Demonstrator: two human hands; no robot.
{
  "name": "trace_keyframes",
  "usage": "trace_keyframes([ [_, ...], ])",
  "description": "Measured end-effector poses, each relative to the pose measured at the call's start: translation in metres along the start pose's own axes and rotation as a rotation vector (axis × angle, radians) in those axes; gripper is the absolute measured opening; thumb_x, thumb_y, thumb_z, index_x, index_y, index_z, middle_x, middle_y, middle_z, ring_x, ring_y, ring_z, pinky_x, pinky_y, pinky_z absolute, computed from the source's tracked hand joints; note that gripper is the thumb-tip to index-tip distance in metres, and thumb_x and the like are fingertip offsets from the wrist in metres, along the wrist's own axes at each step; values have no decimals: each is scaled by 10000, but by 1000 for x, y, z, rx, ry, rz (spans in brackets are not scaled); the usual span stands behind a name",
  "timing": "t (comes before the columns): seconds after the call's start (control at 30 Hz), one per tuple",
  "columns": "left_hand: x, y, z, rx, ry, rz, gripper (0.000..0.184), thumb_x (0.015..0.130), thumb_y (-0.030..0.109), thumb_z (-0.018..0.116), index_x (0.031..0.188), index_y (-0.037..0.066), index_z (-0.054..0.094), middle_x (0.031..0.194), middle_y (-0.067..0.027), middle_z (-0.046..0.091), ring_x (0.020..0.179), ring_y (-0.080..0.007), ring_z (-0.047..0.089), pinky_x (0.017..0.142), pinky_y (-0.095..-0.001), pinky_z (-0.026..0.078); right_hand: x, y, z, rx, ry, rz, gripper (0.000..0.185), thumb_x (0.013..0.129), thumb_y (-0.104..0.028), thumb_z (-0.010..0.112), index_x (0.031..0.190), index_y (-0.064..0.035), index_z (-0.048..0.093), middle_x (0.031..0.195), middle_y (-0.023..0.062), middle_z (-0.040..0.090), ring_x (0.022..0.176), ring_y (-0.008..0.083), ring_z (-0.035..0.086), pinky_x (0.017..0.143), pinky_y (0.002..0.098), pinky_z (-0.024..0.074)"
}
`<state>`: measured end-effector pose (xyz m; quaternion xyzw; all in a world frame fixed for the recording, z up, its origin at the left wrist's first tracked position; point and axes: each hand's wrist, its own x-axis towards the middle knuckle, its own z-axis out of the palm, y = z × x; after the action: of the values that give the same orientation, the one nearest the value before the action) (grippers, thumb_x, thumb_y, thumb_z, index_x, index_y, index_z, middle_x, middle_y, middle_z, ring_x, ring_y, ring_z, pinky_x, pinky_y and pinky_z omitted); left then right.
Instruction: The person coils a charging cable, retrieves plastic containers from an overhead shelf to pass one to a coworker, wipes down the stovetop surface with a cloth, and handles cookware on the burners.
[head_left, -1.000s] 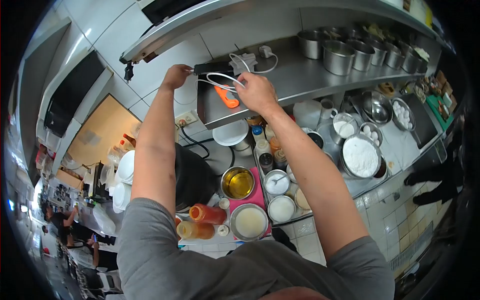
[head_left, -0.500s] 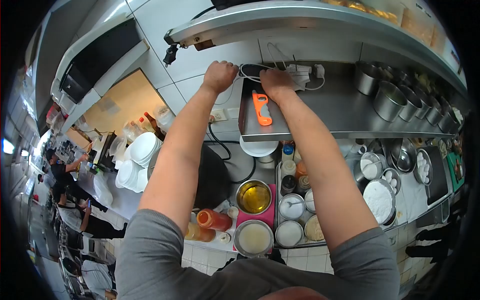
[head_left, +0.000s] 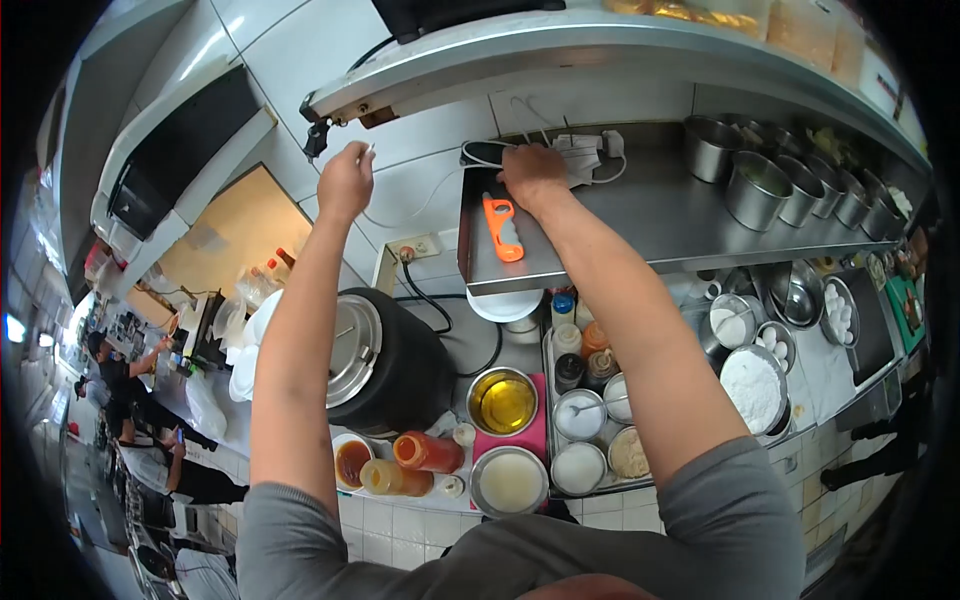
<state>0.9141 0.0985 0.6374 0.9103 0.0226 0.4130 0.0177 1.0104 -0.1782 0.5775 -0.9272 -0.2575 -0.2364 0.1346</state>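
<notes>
My left hand (head_left: 346,182) is raised in front of the tiled wall, fingers closed on a thin white cable (head_left: 405,214). A short white end sticks up past its fingertips, and the slack sags towards the steel shelf. At the shelf's back left corner, my right hand (head_left: 532,172) is closed where loops of the same cable meet its fingers. Beside those fingers lies a dark flat object (head_left: 482,152), partly covered by the loops; its kind is unclear. An orange and grey handled tool (head_left: 503,228) lies on the shelf below my right hand.
Steel pots (head_left: 758,190) line the shelf's right side. White papers (head_left: 580,158) and a white plug (head_left: 612,143) lie behind my right hand. Below are a black lidded cooker (head_left: 405,365), a pot of yellow oil (head_left: 502,402), sauce bottles and a flour bowl (head_left: 752,388). Several people work at far left.
My left hand has moved left and slightly down, away from my right hand, drawing out a length of white cable. My right hand stays at the shelf corner. The view has shifted slightly.
</notes>
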Motion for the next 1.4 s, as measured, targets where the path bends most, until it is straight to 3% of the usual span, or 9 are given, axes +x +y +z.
trace_keyframes([
  [0.3, -93, 55, -91, -337, 125, -56, 177, 855, 156, 703, 981, 34, 681, 861, -34, 675, 639, -117, 492, 584, -289, 431, -22, 65, -54, 275, 573, 664, 332, 878, -321, 543, 1086, -80, 639, 1134, 133, 645, 1059, 322, 625, 865, 455, 516],
  [0.47, -119, 73, -141, -787, 89, -251, 105, 872, 33, 667, 976, 30, 678, 818, 31, 624, 574, -24, 449, 504, -209, 385, -6, 110, -23, 270, 134, 743, 488, 876, -297, 547, 1312, -89, 484, 1341, 173, 524, 1215, 339, 543, 1000, 457, 446],
  [0.63, -150, 88, -195, -587, 74, 115, 184, 814, -78, 619, 970, 15, 648, 968, -104, 677, 942, -206, 654, 792, -285, 510, 5, 128, 4, 141, 64, 675, 402, 907, -236, 473, 1226, -28, 602, 1348, 168, 546, 1242, 330, 531, 991, 423, 460],
  [0.77, -178, 98, -227, -485, 108, 256, 235, 737, -69, 674, 943, 43, 667, 1054, -116, 678, 940, -271, 658, 787, -324, 528, 41, 180, 45, 216, 40, 621, 396, 924, -245, 465, 1213, -16, 609, 1368, 183, 525, 1238, 330, 535, 957, 435, 468],
  [0.87, -197, 102, -244, -488, 93, 281, 229, 735, -69, 676, 936, 42, 669, 1059, -113, 679, 934, -269, 660, 783, -326, 529, 51, 206, 63, 703, 323, 829, 363, 952, -266, 507, 1187, 4, 569, 1111, 180, 645, 988, 264, 639, 742, 410, 496],
  [0.93, -211, 106, -253, -511, 68, 251, 227, 728, -67, 688, 926, 42, 674, 1078, -119, 674, 964, -278, 661, 800, -331, 532, 15, 152, -10, 1968, 628, 923, 185, 979, -210, 496, 975, -54, 596, 880, 89, 618, 739, 150, 559, 578, 332, 411],
  [1.07, -234, 114, -263, -460, 69, 358, 254, 705, -72, 713, 930, 37, 670, 1120, -137, 661, 1037, -306, 655, 856, -354, 534, -16, 148, -22, 2426, 429, 241, 154, 1000, -107, 413, 956, -58, 552, 823, 45, 540, 564, 141, 392, 543, 299, 342],
  [1.3, -298, 125, -301, -516, 104, 318, 190, 751, 45, 761, 912, 46, 660, 1122, -195, 647, 1011, -344, 662, 867, -423, 540, -129, 98, -89, 2359, 304, 47, 124, 942, 13, 443, 1020, -40, 523, 765, 44, 517, 530, 84, 388, 497, 247, 321],
  [1.4, -344, 121, -326, -966, 392, 72, 314, 869, 340, 694, 1011, 77, 596, 1087, -236, 625, 776, -288, 674, 744, -435, 557, -192, 63, -125, 2209, 209, -63, 163, 932, 32, 442, 1061, -30, 520, 720, 19, 496, 491, 67, 356, 461, 232, 304],
])
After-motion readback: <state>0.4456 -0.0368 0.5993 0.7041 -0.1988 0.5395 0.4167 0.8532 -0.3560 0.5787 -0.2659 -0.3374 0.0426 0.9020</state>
